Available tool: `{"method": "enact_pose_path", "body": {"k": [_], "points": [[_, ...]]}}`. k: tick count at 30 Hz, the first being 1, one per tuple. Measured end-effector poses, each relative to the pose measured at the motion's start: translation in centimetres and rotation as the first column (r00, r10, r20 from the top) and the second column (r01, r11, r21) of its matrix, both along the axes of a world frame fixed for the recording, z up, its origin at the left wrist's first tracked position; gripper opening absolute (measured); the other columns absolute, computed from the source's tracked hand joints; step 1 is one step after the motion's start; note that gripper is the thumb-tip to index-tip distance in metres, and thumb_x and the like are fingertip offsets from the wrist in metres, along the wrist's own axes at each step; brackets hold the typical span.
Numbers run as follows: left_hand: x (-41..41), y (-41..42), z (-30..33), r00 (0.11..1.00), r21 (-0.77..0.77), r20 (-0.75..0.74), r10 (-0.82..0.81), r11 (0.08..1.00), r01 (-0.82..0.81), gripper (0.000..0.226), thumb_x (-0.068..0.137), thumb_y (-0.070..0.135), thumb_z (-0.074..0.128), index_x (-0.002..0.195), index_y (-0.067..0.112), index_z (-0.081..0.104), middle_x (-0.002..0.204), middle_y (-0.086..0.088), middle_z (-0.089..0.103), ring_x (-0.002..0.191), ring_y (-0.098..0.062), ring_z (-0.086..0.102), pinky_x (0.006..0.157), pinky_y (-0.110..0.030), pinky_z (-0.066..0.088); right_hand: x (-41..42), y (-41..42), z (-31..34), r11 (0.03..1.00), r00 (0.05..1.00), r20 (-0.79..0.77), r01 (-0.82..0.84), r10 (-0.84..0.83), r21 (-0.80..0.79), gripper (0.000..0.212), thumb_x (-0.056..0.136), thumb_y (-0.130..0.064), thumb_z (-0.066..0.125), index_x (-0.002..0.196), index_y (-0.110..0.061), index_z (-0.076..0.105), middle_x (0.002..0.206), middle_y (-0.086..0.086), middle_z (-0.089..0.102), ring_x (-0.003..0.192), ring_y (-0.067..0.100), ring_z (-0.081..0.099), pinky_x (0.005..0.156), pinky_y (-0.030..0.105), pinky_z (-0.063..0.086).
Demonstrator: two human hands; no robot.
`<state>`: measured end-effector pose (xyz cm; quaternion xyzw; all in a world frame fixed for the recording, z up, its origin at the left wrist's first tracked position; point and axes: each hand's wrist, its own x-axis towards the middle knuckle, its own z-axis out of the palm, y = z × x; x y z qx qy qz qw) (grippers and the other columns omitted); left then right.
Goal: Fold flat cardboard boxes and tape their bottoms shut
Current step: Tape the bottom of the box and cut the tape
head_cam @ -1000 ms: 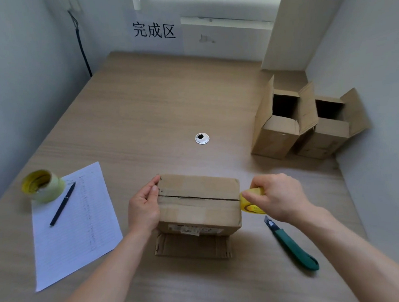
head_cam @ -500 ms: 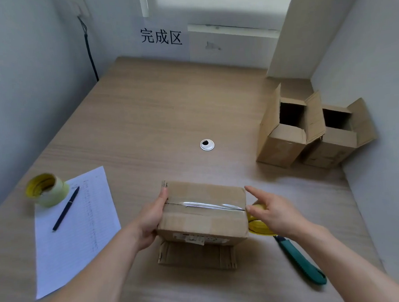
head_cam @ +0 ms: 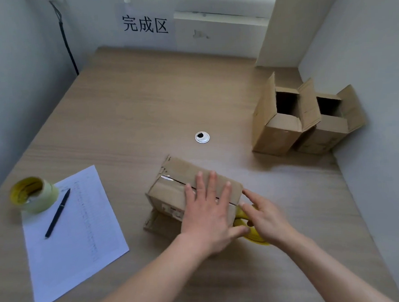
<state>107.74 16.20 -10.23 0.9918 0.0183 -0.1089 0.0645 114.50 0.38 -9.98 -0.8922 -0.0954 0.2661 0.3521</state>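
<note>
Box in hand (head_cam: pixel 173 189), nearer us than the desk grommet (head_cam: pixel 202 137): our left hand (head_cam: pixel 209 214) presses flat on its taped seam, our right hand (head_cam: pixel 265 216) grips the yellow tape roll (head_cam: pixel 250 235) at its right end. Two finished boxes (head_cam: pixel 306 123) stand well right of the grommet. We judge cutting the tape remains.

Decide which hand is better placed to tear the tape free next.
Right hand: it already grips the yellow tape roll at the box end, while the left hand lies flat on top.

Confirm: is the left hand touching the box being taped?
Touching. The head view shows the left hand lying flat, fingers spread, on the upturned bottom of the box, over the taped seam.
</note>
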Motion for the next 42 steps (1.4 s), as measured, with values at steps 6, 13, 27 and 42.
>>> {"method": "enact_pose_path", "body": {"k": [6,13,27,42], "points": [[2.9,5.4,0.1,0.887,0.022,0.067,-0.457,0.890,0.456,0.083,0.089,0.047,0.044,0.156,0.021,0.002,0.162,0.004,-0.014,0.149,-0.028,-0.016,0.118,-0.052,-0.005,0.2,-0.5,0.7,0.972,0.993,0.022,0.106,-0.113,0.212,0.062,0.085,-0.047,0.050,0.144,-0.053,0.031,0.152,-0.022,0.031,0.139,0.002,0.033,0.118,0.035,0.026],[1.8,6.1,1.8,0.869,-0.380,0.432,-0.241,0.826,0.417,0.034,0.085,0.014,0.058,0.116,0.007,0.069,0.141,-0.014,0.054,0.136,-0.039,0.043,0.111,-0.051,0.035,-0.6,2.5,-0.1,0.954,0.992,0.059,0.094,-0.115,0.284,0.052,0.085,-0.028,0.073,0.124,-0.053,0.050,0.119,-0.018,0.063,0.093,0.002,0.066,0.093,0.038,0.054],[-4.3,-2.7,-1.0,0.754,-0.914,-0.340,0.562,-0.009,-0.405,0.059,0.064,0.027,0.078,0.112,0.033,0.044,0.086,0.007,0.075,0.076,-0.009,0.070,0.070,-0.023,0.055,1.0,4.9,0.8,0.982,0.938,0.304,0.185,-0.169,-0.026,0.044,0.064,-0.064,0.069,0.090,-0.035,0.048,0.067,-0.012,0.063,0.069,0.011,0.062,0.066,0.036,0.052],[-0.1,-2.5,-4.4,0.414,-0.807,-0.521,0.746,-0.273,-0.524,0.014,0.083,0.011,0.070,0.071,0.004,0.069,0.066,-0.014,0.061,0.069,-0.028,0.057,0.070,-0.055,0.054,2.4,-0.4,-0.4,0.955,0.943,0.280,0.100,-0.180,0.278,0.030,0.079,-0.042,0.077,0.106,-0.038,0.063,0.098,-0.013,0.066,0.084,0.008,0.063,0.072,0.025,0.050]]}}
